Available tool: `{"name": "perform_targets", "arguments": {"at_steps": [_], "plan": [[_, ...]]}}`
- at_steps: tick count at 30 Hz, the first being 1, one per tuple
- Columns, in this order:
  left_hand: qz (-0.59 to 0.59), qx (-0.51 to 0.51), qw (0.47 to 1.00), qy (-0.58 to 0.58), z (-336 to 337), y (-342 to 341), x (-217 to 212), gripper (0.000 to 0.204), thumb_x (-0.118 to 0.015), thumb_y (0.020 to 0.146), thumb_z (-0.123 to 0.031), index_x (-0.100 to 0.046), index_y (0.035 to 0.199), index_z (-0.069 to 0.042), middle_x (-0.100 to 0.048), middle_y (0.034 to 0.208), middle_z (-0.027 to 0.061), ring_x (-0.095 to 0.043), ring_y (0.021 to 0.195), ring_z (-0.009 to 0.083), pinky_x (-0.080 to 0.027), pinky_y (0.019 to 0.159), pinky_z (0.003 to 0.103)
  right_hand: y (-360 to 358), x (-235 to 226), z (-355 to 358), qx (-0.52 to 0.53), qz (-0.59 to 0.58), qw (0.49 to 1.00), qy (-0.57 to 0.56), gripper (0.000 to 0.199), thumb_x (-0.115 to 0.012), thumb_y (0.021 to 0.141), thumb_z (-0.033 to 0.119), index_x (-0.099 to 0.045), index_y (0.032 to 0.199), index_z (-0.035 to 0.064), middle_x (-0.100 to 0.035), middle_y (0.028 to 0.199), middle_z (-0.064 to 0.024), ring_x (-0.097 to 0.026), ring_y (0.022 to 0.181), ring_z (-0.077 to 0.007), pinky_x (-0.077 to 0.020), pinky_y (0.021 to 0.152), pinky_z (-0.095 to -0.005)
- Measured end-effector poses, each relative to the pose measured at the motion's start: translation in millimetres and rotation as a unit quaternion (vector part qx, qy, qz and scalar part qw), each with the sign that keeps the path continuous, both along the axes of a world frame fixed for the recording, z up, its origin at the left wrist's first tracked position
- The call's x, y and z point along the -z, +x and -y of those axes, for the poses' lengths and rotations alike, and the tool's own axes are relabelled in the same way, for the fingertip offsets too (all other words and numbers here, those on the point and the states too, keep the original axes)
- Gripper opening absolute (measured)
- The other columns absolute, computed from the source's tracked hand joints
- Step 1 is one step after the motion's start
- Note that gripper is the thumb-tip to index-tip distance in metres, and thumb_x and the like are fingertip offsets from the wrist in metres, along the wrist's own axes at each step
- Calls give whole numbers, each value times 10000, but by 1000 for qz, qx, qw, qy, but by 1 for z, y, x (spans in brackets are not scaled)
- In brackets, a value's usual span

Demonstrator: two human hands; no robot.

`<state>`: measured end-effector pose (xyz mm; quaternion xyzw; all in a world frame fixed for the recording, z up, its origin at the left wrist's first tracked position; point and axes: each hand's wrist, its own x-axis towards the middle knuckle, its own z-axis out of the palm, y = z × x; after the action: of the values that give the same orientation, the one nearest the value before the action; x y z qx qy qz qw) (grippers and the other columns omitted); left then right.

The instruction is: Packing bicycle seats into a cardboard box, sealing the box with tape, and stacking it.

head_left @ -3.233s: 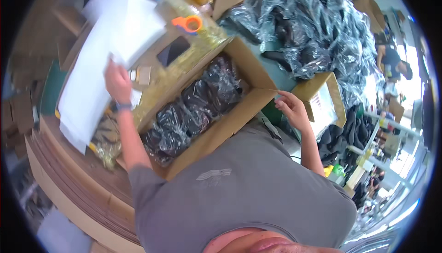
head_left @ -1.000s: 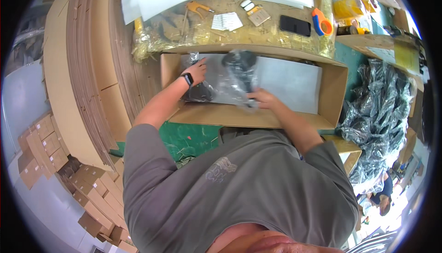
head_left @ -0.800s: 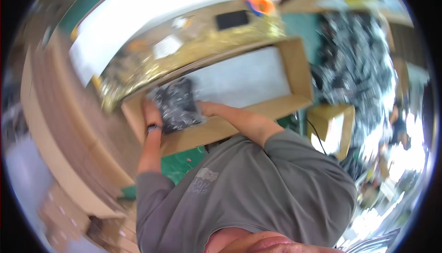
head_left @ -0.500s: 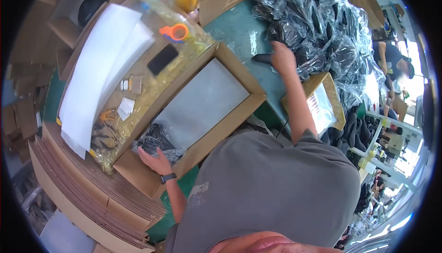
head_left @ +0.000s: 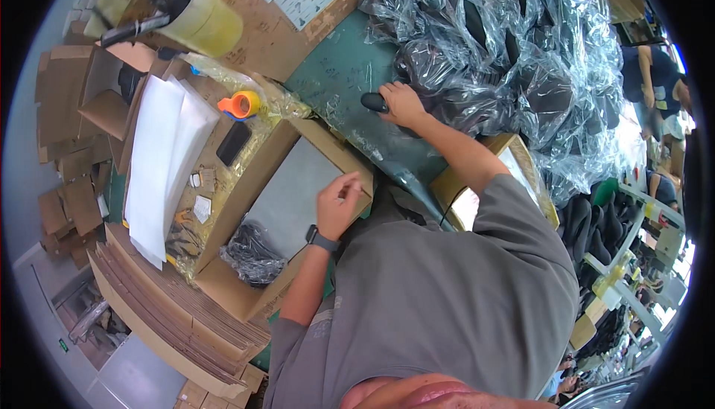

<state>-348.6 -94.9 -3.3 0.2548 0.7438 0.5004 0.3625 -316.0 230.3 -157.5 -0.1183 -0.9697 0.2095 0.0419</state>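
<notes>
My right hand [head_left: 404, 105] is closed around a black object with a smooth rounded end [head_left: 375, 101], on the green table top; its exact kind I cannot make out. My left hand [head_left: 337, 206], wearing a black wrist watch, hovers over the right side of an open cardboard box [head_left: 249, 299]. Its fingers are loosely bent and apart, with nothing seen in them. Inside the box lie a pale flat sheet [head_left: 292, 186] and a black item in clear plastic [head_left: 255, 253], in the near left end.
Black items in clear plastic [head_left: 514, 74] are heaped at the back right. A smaller carton [head_left: 514, 157] stands by my right forearm. Left of the box are white foam sheets [head_left: 153, 178], an orange tape roll [head_left: 242, 104], a black phone [head_left: 233, 144] and stacked flat cardboard [head_left: 164, 320].
My left hand has left the plastic-wrapped item in the box and moved right, above the box's side. My right hand now grips the black object. The view has shifted.
</notes>
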Motion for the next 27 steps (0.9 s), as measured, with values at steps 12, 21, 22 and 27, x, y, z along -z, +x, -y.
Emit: {"name": "perform_targets", "arguments": {"at_steps": [12,21,22,27], "plan": [[588,-274,701,296,-3,-5,-30,518,-650,1033,-397,-552,1368,-15,-660,1057,85,-665,885,175,-581,684,375,132,-100,6,365,-86,876,-303,506,-811,851,142,-613,1290,-14,-685,1205,-206,-677,1093,-318,-537,974,-431],[613,-249,618,425,103,9,-66,886,-775,881,-340,-331,1570,-2,-548,1136,76,-609,818,178,-522,673,333,164,155,4,465,259,820,-211,1079,-870,799,396,-294,1519,-164,-613,1409,-255,-627,1278,-420,-404,1196,-448],[568,-226,710,350,128,4,-55,861,-761,904,-350,-339,1569,-3,-573,1195,73,-613,855,161,-530,715,309,158,150,20,459,213,842,-186,1030,-832,853,363,-251,1510,-177,-659,1364,-212,-659,1229,-390,-418,1180,-461],[164,-197,947,-194,302,-11,50,335,-787,861,-214,-740,1134,-27,-770,1031,102,-737,968,278,-580,900,397,126,-23,54,404,6,425,-810,212,-661,1003,218,-653,1157,73,-662,967,-71,-596,753,-193,-522,619,-293]]}}
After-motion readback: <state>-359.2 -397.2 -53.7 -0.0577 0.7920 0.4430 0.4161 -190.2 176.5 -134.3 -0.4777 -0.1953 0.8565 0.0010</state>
